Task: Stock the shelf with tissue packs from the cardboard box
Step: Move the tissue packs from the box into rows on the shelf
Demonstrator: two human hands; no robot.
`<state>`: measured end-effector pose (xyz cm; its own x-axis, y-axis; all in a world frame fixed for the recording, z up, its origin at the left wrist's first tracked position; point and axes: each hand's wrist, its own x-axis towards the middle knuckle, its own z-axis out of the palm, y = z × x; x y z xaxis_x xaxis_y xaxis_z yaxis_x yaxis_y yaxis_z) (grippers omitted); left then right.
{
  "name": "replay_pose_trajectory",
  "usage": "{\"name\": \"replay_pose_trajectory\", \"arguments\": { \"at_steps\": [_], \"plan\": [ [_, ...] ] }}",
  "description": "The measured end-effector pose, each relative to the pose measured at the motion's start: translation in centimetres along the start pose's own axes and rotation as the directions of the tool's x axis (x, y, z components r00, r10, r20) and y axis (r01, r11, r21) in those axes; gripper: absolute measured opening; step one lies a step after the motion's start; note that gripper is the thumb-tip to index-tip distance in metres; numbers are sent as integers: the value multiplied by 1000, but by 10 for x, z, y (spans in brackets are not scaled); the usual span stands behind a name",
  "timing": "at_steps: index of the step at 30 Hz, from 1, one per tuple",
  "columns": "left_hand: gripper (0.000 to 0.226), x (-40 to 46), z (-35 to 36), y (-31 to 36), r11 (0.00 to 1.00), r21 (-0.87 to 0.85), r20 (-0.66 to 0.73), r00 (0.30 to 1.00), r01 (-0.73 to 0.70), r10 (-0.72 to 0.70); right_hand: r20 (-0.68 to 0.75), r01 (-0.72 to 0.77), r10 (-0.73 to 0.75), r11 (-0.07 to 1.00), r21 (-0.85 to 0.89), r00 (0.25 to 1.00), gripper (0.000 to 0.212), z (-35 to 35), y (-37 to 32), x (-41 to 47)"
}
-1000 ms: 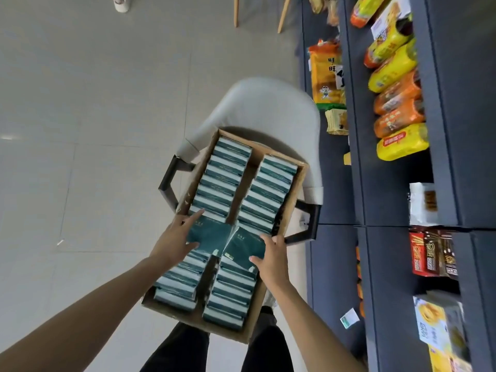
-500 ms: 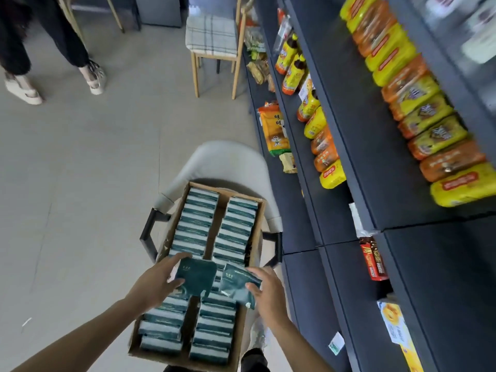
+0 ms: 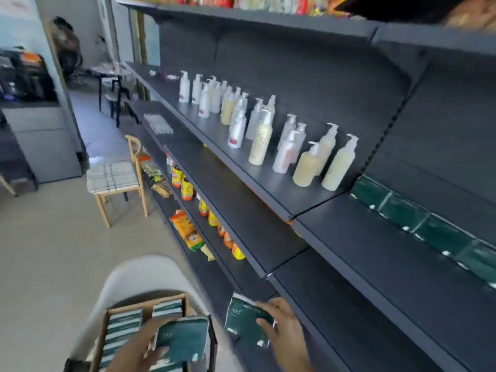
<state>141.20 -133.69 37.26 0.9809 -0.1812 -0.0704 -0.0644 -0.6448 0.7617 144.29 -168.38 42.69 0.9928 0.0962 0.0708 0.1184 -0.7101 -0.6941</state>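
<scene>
My left hand (image 3: pixel 142 347) grips a dark green tissue pack (image 3: pixel 182 340) just above the cardboard box (image 3: pixel 146 304), which sits on a grey chair (image 3: pixel 139 275) and holds rows of the same packs. My right hand (image 3: pixel 284 328) holds a second green tissue pack (image 3: pixel 245 320) out to the right of the box, in front of the dark shelf unit. On the right section of the dark shelf (image 3: pixel 375 253), a row of green tissue packs (image 3: pixel 429 226) lies along the back wall.
Pump bottles (image 3: pixel 257 130) stand on the left part of the same shelf level. Yellow and orange snack bags (image 3: pixel 188 232) fill the lower shelves. A wooden chair with a checked cushion (image 3: pixel 112 178) stands on the floor to the left.
Both hands have lifted a tissue pack out of the box. My right hand has moved right, away from the box toward the shelves. My view has swung up from the box to the shelves.
</scene>
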Motion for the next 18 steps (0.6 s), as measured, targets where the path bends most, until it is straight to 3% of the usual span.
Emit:
{"name": "replay_pose_trajectory", "arguments": {
  "at_steps": [3, 8, 15, 18],
  "plan": [
    [73, 22, 7, 44, 990, -41, -54, 990, -132, 130, -107, 17, -19, 1000, -21, 994, 38, -60, 0, -18],
    [45, 40, 29, 179, 948, -200, -27, 969, -247, 247, -245, 54, -67, 997, -58, 967, 34, -165, 12, -63],
    [43, 39, 101, 337, 887, -240, 49, 908, -394, 416, -424, 43, -99, 989, -139, 900, 35, -305, 57, -144],
    [55, 40, 141, 395, 842, -214, 86, 849, -496, 522, -485, 2, -86, 985, -172, 870, 35, -355, 80, -185]
  ]
}}
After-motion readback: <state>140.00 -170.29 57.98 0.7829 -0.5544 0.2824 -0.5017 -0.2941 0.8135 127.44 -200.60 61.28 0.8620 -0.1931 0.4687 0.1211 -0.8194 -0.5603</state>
